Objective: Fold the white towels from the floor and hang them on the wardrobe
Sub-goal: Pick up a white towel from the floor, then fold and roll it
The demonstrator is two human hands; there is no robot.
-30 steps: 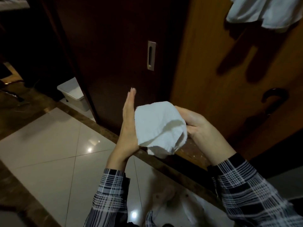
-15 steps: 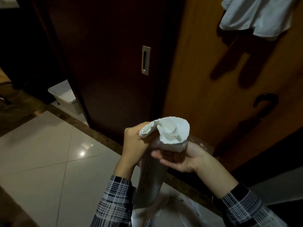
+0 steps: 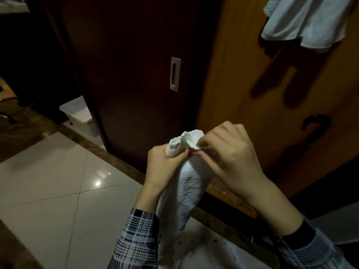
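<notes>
White terry cloth fills the space between the two plaid sleeves: the towel hangs in a long bunched column from the hands down toward the person's lap, its top corners bundled at chest height. The left hand grips the upper edge, fingers curled round a wad of fabric. The right hand pinches the same top edge just beside it, thumb and fingertips closed on the cloth. By my reading, the fold is still being set up: the hands are sorting out corners rather than making a crease. The next move likely calls for drawing the two corners apart so the cloth hangs flat, then doubling it. Beyond the hands stands the wardrobe, where another towel already hangs at top right. A white bin sits on the floor to the left.
</notes>
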